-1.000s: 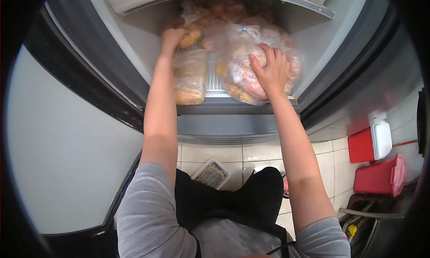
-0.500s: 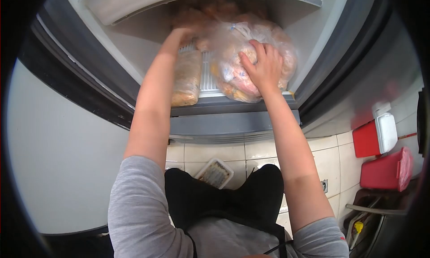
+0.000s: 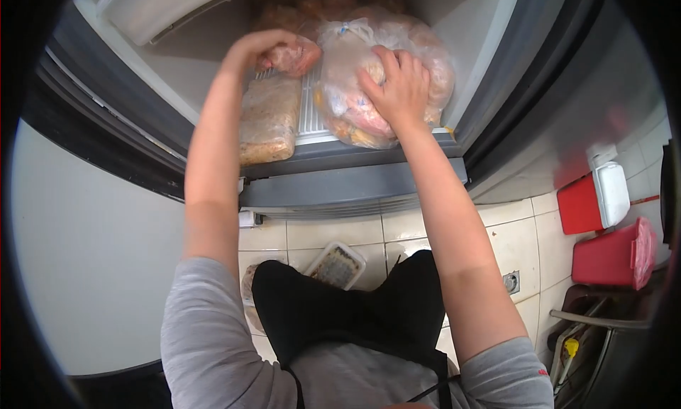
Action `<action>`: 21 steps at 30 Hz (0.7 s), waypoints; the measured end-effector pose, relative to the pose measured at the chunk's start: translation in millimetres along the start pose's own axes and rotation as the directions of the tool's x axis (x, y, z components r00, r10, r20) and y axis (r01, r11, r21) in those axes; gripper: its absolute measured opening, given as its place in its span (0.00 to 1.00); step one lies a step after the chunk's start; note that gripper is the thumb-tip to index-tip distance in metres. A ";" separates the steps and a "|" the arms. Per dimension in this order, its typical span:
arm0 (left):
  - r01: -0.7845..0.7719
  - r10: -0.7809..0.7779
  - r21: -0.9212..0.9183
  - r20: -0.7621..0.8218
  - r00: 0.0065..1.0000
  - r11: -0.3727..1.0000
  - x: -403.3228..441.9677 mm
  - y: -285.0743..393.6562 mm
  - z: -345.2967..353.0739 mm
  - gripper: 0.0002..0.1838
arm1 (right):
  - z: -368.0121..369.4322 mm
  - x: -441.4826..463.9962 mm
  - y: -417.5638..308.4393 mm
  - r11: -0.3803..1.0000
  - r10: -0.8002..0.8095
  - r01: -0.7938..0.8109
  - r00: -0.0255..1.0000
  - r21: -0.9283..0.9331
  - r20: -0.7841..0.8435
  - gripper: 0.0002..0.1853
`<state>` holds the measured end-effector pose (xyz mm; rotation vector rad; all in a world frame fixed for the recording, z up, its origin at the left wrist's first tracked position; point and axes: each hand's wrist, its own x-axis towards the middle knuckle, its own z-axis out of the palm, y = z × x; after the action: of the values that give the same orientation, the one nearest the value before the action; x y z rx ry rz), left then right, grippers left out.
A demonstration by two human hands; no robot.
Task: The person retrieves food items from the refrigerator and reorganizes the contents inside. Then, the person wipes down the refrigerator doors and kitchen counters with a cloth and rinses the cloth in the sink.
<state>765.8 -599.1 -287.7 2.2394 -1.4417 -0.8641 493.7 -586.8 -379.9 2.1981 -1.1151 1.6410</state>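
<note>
My left hand (image 3: 267,46) is closed around a small clear bag of pinkish, meat-like food (image 3: 296,57) inside the refrigerator compartment; some of its fingers are hidden behind the bag. With thumb and fingers spread, my right hand (image 3: 399,86) lies on a large knotted plastic bag (image 3: 345,90) filled with smaller packs of pink and yellowish food. Below my left hand a flat, brownish bagged block (image 3: 269,118) lies on the white ribbed shelf (image 3: 310,111). More bagged food (image 3: 305,10) fills the dark back, its contents unclear.
A pale drawer or shelf front (image 3: 159,15) overhangs the compartment at top left. The open door (image 3: 99,246) stands at left. On the tiled floor are a white tray with dark contents (image 3: 339,266), a red box with white lid (image 3: 583,203) and a pink bin (image 3: 603,258).
My left hand has come forward from the back of the compartment with the small bag of pinkish food. My right hand stays on the large bag. The view has shifted slightly.
</note>
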 end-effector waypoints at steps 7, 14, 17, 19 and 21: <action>-0.637 0.260 -0.770 -0.608 0.750 0.037 96.8 -2.7 -26.3 0.16 | 1.4 -0.5 -0.6 0.999 -0.029 0.029 0.999 -0.013 -0.016 0.20; 0.067 0.240 0.482 -0.547 0.802 0.874 -112.0 -82.4 98.6 0.31 | 3.4 -1.7 0.4 1.000 -0.021 0.021 1.000 -0.017 -0.003 0.26; 0.050 0.444 0.577 -0.679 0.584 0.815 -119.7 -130.0 147.4 0.24 | -12.7 -1.5 -7.9 0.998 0.047 -0.040 0.985 -0.046 0.165 0.26; -0.035 0.438 0.495 -0.731 0.523 0.868 -109.7 -126.8 149.4 0.18 | -7.3 -3.4 -7.3 0.995 0.080 -0.066 0.979 -0.080 0.185 0.25; -0.018 0.633 0.772 -0.507 0.585 0.635 -104.2 -127.3 143.8 0.16 | 3.0 -14.2 -6.3 0.995 0.076 -0.064 0.984 -0.078 0.161 0.25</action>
<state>729.5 -444.8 -438.0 2.1217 -1.8044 0.8876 498.5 -577.5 -391.9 2.3065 -1.2867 1.4413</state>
